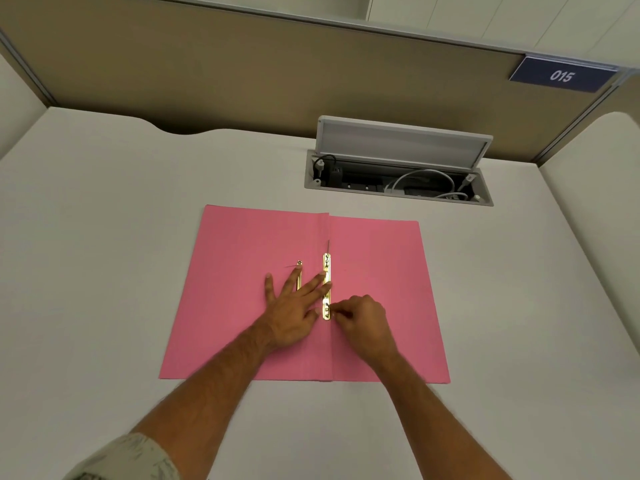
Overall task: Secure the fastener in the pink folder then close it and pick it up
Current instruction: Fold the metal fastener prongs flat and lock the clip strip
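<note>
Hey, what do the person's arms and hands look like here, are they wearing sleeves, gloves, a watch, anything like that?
Both hands are bare: the left hand and right hand show no gloves, and no rings or watch are visible. Both forearms are uncovered. Only the left arm shows clothing: a short sleeve of pale, grey-green fabric with a faint leaf-like print, at the frame's lower edge.

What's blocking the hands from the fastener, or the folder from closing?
Nothing blocks the hands: the left hand lies flat across the fastener bar and the right hand pinches its near end. Both hands rest on the open pink folder, so they must lift before it closes.
</note>
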`<action>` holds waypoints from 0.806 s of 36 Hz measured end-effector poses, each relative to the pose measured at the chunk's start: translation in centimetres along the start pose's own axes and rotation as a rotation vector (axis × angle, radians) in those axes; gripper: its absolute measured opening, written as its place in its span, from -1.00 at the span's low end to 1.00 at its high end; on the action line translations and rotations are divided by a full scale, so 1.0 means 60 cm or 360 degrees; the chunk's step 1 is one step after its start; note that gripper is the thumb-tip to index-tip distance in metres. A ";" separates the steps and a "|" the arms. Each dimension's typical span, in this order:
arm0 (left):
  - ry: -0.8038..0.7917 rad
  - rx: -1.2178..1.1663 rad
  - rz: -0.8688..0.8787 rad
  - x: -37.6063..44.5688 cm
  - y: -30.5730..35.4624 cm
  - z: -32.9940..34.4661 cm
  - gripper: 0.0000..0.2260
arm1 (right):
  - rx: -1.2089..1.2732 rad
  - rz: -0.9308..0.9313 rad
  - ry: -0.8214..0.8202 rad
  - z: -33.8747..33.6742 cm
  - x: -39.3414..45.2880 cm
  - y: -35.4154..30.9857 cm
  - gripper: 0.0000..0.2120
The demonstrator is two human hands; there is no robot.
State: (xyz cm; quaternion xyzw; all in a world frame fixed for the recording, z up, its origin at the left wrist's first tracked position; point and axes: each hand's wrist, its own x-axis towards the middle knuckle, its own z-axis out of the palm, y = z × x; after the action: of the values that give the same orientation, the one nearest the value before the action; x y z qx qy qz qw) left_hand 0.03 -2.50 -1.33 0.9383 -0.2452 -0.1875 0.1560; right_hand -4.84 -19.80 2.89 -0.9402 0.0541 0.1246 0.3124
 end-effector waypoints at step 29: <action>0.0063 0.0034 -0.0003 0.006 -0.004 0.015 -0.50 | -0.0038 0.0293 0.0195 0.053 -0.040 -0.065 -0.68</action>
State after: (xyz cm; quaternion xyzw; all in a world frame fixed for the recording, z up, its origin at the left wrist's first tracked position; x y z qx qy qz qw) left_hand 0.05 -2.64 -2.31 0.9436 -0.2433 -0.1665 0.1505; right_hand -7.07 -14.73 3.29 -0.9408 0.1576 0.0958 0.2845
